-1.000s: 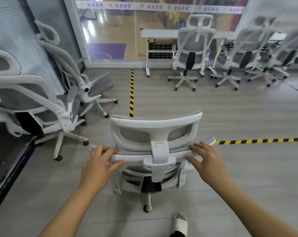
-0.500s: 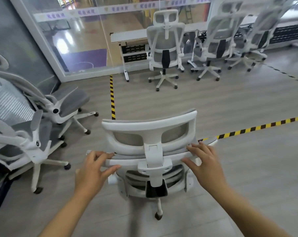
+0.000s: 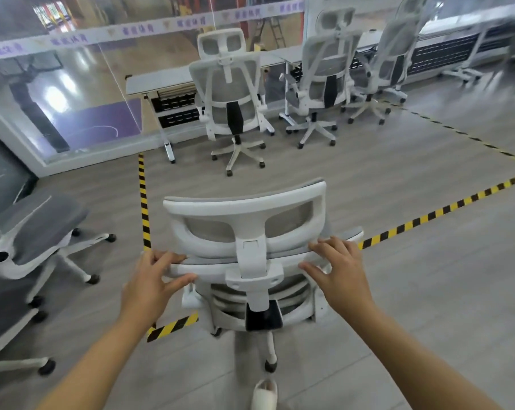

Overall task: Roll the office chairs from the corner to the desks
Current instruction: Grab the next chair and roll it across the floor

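Observation:
A white office chair [image 3: 244, 229] with grey mesh stands right in front of me, its back toward me. My left hand [image 3: 152, 282] grips the left end of the backrest's top rail, fingers over it and thumb beneath. My right hand [image 3: 339, 270] grips the right end of the same rail the same way. Ahead, three matching chairs [image 3: 229, 93] [image 3: 324, 81] [image 3: 392, 57] stand at the white desks [image 3: 158, 79] along the glass wall. Two more chairs [image 3: 34, 235] remain at the left, in the corner.
Yellow-black floor tape [image 3: 144, 199] runs forward on the left and another strip [image 3: 445, 208] crosses on the right. A glass partition [image 3: 72, 84] closes the far side. My white shoe [image 3: 265, 395] shows below the chair. Open grey floor lies between me and the desks.
The chair and I have rolled forward and turned right; the desks and their chairs are nearer, the corner chairs have slid to the left edge. Both hands keep their hold.

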`<act>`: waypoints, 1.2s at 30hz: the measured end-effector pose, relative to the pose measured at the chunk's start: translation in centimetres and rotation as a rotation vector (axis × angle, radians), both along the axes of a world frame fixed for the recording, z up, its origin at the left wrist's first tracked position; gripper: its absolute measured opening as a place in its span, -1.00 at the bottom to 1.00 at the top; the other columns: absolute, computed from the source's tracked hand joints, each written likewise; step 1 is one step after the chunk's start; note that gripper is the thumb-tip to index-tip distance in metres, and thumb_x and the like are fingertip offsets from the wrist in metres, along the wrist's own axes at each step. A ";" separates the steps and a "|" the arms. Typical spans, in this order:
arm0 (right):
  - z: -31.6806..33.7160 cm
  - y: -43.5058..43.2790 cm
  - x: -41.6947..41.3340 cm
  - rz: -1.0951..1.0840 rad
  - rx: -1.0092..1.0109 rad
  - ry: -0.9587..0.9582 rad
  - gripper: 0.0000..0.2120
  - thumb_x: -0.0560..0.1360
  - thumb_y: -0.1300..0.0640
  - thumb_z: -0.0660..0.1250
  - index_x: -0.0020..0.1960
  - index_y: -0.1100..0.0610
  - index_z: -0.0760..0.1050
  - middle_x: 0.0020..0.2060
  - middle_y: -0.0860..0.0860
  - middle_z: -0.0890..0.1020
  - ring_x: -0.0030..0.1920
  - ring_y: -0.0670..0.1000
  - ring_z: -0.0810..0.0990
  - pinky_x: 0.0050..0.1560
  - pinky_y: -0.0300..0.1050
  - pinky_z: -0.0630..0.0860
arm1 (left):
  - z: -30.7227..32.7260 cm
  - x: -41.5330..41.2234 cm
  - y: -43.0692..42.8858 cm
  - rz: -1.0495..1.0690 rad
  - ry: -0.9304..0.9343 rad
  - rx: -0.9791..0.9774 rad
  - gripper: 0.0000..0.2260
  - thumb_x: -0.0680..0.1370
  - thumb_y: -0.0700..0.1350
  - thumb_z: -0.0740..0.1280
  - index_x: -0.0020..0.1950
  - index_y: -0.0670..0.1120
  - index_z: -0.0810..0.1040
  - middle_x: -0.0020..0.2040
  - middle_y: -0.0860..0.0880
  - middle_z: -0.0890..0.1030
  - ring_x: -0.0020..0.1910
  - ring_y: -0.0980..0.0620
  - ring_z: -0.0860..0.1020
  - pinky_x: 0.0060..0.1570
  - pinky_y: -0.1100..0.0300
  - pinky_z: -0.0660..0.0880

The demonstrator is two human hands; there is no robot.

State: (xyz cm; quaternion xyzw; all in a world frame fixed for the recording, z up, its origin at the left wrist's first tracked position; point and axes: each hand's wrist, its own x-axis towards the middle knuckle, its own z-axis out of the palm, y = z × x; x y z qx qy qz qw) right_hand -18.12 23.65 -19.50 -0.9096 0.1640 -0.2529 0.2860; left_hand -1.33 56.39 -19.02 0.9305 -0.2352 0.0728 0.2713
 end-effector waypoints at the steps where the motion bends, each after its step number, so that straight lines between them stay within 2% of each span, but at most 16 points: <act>1: -0.1 -1.7 1.2 -0.017 -0.016 0.014 -0.62 0.42 -0.13 0.44 0.19 -0.02 0.57 0.11 -0.12 0.55 0.19 0.02 0.35 0.25 0.03 0.39 | -0.1 1.8 -1.9 -0.021 -0.008 0.007 -0.61 0.34 0.30 0.37 0.08 0.16 0.60 -0.04 0.15 0.39 -0.03 0.09 0.45 -0.16 0.00 0.50; 4: 0.3 -6.8 4.7 -0.074 -0.059 0.060 -0.62 0.44 -0.15 0.41 0.19 -0.03 0.56 0.10 -0.13 0.54 0.17 0.02 0.36 0.23 0.00 0.40 | -0.4 7.1 -8.0 -0.092 -0.018 -0.017 -0.60 0.35 0.31 0.35 0.09 0.15 0.59 -0.04 0.12 0.38 -0.06 0.10 0.43 -0.20 -0.03 0.53; 9: 2.1 -16.1 10.8 -0.169 -0.066 0.159 -0.64 0.44 -0.15 0.42 0.16 0.00 0.57 -0.06 -0.18 0.49 0.11 0.00 0.37 0.17 -0.04 0.42 | 0.0 15.3 -19.5 -0.181 0.000 -0.028 -0.55 0.35 0.34 0.32 0.11 0.12 0.61 -0.03 0.09 0.39 -0.04 0.06 0.43 -0.15 0.00 0.50; 13: 3.3 -24.3 14.9 -0.227 0.000 0.205 -0.67 0.43 -0.12 0.44 0.13 -0.01 0.58 -0.10 -0.18 0.48 0.13 0.00 0.37 0.14 -0.06 0.43 | 0.1 20.7 -29.3 -0.247 -0.039 -0.032 -0.57 0.38 0.31 0.33 0.10 0.07 0.62 -0.03 0.11 0.39 -0.11 0.08 0.43 -0.25 0.12 0.41; 16: 4.0 -30.6 17.4 -0.268 0.034 0.217 -0.70 0.42 -0.10 0.46 0.10 -0.01 0.60 -0.14 -0.21 0.46 0.11 -0.02 0.36 0.07 -0.10 0.40 | -0.7 23.6 -36.2 -0.284 -0.035 -0.070 -0.51 0.40 0.35 0.24 0.13 0.07 0.61 0.08 0.05 0.48 0.07 -0.03 0.50 -0.16 0.06 0.48; 18: 4.3 -35.0 19.0 -0.286 0.043 0.229 -0.71 0.41 -0.09 0.47 0.08 -0.02 0.60 -0.16 -0.23 0.44 0.07 -0.04 0.35 0.03 -0.13 0.34 | -1.0 25.2 -40.9 -0.299 -0.044 -0.089 -0.52 0.42 0.33 0.26 0.16 0.07 0.61 0.15 0.02 0.50 0.15 -0.04 0.50 -0.10 0.04 0.51; 22: 4.0 -44.7 22.1 -0.323 0.047 0.218 -0.68 0.41 -0.11 0.46 0.10 0.00 0.60 -0.10 -0.13 0.52 0.05 -0.07 0.33 0.00 -0.16 0.28 | -1.7 28.9 -50.7 -0.306 -0.150 -0.108 -0.49 0.45 0.39 0.20 0.17 0.08 0.62 0.14 0.02 0.53 0.16 -0.04 0.53 -0.19 0.02 0.55; 26: 3.6 -54.4 25.5 -0.327 0.012 0.191 -0.66 0.43 -0.11 0.44 0.13 0.01 0.59 -0.07 -0.14 0.51 0.04 -0.07 0.31 0.00 -0.20 0.25 | -2.2 32.8 -60.7 -0.317 -0.146 -0.108 -0.46 0.46 0.44 0.11 0.15 0.12 0.60 0.12 0.07 0.51 0.10 -0.03 0.57 -0.31 0.08 0.53; 29: 3.8 -62.0 28.2 -0.318 -0.001 0.216 -0.65 0.43 -0.10 0.45 0.14 0.03 0.59 -0.08 -0.14 0.51 0.05 -0.09 0.30 0.01 -0.23 0.25 | -1.6 35.3 -68.1 -0.301 -0.112 -0.090 -0.41 0.43 0.50 0.05 0.15 0.16 0.59 0.14 0.10 0.49 0.06 0.01 0.57 -0.30 0.10 0.53; 33: 4.3 -72.2 32.2 -0.304 0.006 0.243 -0.64 0.43 -0.11 0.45 0.15 0.03 0.58 -0.05 -0.14 0.50 0.13 -0.04 0.34 0.10 -0.14 0.37 | -0.7 38.8 -78.2 -0.287 -0.089 -0.092 -0.39 0.40 0.51 0.07 0.13 0.15 0.61 0.12 0.10 0.49 0.09 0.02 0.55 -0.21 0.09 0.54; 36: 4.5 -79.7 35.6 -0.307 0.032 0.249 -0.67 0.44 -0.10 0.44 0.13 0.01 0.57 -0.05 -0.14 0.49 0.13 -0.06 0.31 0.06 -0.16 0.32 | -0.3 42.2 -85.8 -0.273 -0.083 -0.082 -0.41 0.38 0.50 0.11 0.12 0.15 0.61 0.10 0.09 0.50 0.08 0.01 0.54 -0.21 0.09 0.52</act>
